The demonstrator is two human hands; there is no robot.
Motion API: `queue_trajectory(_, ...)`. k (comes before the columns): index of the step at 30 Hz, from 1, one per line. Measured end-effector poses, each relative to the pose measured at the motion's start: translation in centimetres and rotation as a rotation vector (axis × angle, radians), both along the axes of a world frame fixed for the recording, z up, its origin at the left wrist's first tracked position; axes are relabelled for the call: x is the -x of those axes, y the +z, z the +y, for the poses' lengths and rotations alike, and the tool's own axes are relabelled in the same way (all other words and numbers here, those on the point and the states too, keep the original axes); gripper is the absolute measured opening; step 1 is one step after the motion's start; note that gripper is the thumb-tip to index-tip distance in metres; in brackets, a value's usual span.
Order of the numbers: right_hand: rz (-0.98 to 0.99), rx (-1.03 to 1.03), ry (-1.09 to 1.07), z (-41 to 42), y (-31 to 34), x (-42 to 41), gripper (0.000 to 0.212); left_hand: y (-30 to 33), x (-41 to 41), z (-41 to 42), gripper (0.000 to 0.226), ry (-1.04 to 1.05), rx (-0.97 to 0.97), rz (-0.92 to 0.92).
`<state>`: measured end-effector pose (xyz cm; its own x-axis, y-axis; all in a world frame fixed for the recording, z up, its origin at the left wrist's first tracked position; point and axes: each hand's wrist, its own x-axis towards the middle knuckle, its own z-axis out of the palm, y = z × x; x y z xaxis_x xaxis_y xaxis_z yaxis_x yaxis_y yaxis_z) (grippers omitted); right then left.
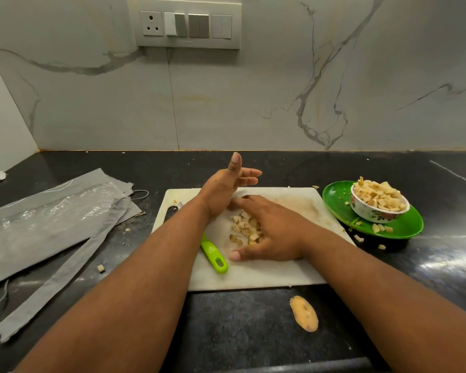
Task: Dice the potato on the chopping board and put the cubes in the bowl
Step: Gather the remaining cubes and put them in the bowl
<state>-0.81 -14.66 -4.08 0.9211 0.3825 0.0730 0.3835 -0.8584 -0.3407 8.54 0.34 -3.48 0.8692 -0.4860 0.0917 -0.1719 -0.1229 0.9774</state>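
A small heap of potato cubes [244,227] lies in the middle of the white chopping board [288,267]. My right hand [269,230] lies over the heap with fingers spread and cupped against the cubes, thumb flat on the board. My left hand [226,187] stands on its edge at the heap's far left side, fingers straight, thumb up, holding nothing. A green-handled knife [214,255] lies on the board under my left forearm, its blade mostly hidden. The patterned bowl [374,214], heaped with cubes, stands on a green plate [404,227] to the right of the board.
A potato end piece [304,313] lies on the black counter in front of the board. Loose cubes lie on the plate and on the counter beside it [358,238]. Grey plastic bags [46,224] cover the counter's left side. A marble wall with a switch panel [184,22] rises behind.
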Motion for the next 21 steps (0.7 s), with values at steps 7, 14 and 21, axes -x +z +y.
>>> queue_trajectory(7,-0.121,-0.07,0.118,1.8,-0.4,-1.0,0.021,0.0,0.3,0.0,0.093,0.002,0.041,0.007)
queue_trajectory(14,-0.203,-0.06,0.101,2.1,-0.5,-1.4,0.009,-0.2,0.0,-0.1,0.079,0.038,0.038,-0.001)
queue_trajectory(21,-0.321,0.121,0.11,2.6,0.4,-1.4,0.024,0.0,0.2,0.2,0.079,0.047,0.013,-0.029)
